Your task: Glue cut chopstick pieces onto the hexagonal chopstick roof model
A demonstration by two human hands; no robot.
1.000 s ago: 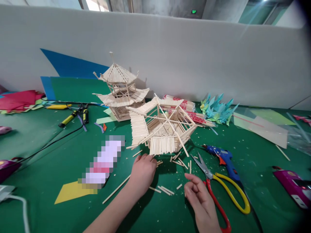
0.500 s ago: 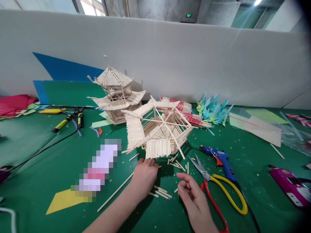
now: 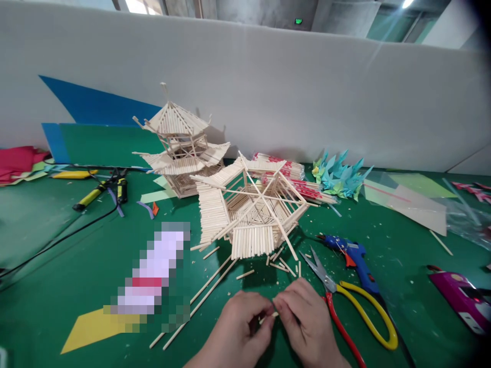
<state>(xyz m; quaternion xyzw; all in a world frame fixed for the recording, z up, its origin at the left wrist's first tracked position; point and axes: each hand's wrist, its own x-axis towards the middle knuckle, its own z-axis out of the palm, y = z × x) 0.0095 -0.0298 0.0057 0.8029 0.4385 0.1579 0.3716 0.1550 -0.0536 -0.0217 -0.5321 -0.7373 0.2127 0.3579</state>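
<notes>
My left hand (image 3: 243, 323) and my right hand (image 3: 307, 322) meet low in the head view, above the green table. Both are closed, their fingertips pinching at a short wooden stick (image 3: 275, 314); the fingers hide most of it. Just beyond them stands a partly roofed wooden-stick model (image 3: 253, 243), with rows of sticks on some sides and bare crossed beams over its middle. Short cut sticks (image 3: 282, 266) lie under its front edge. Two long sticks (image 3: 199, 304) lie to the left of my left hand. Open-bladed scissors (image 3: 326, 281) with red and yellow handles lie beside my right hand.
A blue glue gun (image 3: 355, 255) lies right of the scissors, near a purple device (image 3: 458, 296). Behind stand a tiered stick pagoda (image 3: 178, 122), stick bundles (image 3: 291, 179) and blue folded paper (image 3: 339, 176). Yellow paper (image 3: 86, 327) and yellow-handled tools (image 3: 92, 197) lie left.
My left hand has drawn back from the model's front edge and come together with my right hand. Both have closed in a pinch. A second long stick now shows at left.
</notes>
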